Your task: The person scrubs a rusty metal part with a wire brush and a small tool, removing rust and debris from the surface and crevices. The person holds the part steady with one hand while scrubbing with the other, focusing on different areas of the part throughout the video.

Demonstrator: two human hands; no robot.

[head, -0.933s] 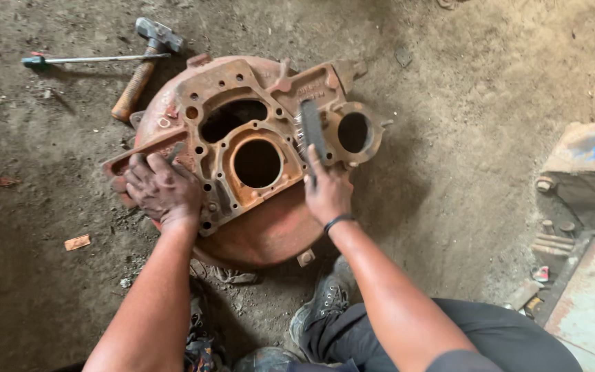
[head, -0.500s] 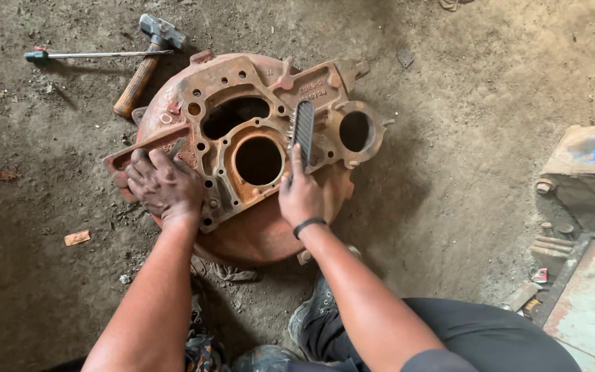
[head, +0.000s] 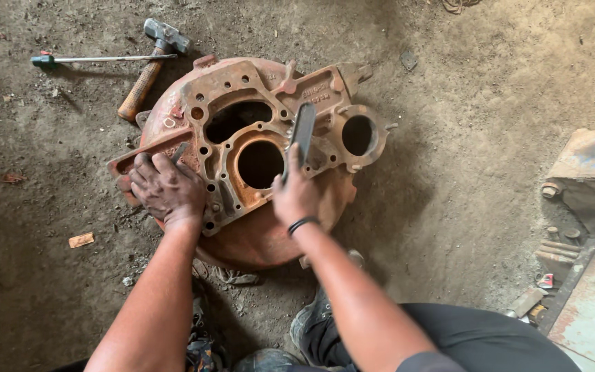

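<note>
The left hand [head: 168, 189] lies spread flat on the rusty cast housing [head: 256, 148] on the dirt floor [head: 449, 172], while the right hand [head: 296, 196] grips a flat metal file [head: 303, 131] against it. It looks heavy and rigid, best grabbed at its rim; beyond lie a hammer [head: 153, 65] and a screwdriver [head: 98, 59].

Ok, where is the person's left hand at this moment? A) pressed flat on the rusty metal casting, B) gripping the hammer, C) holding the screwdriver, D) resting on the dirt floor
A: the left hand lies palm-down on the left edge of the rusty casting, while the hammer and screwdriver lie untouched on the dirt behind it.
</note>
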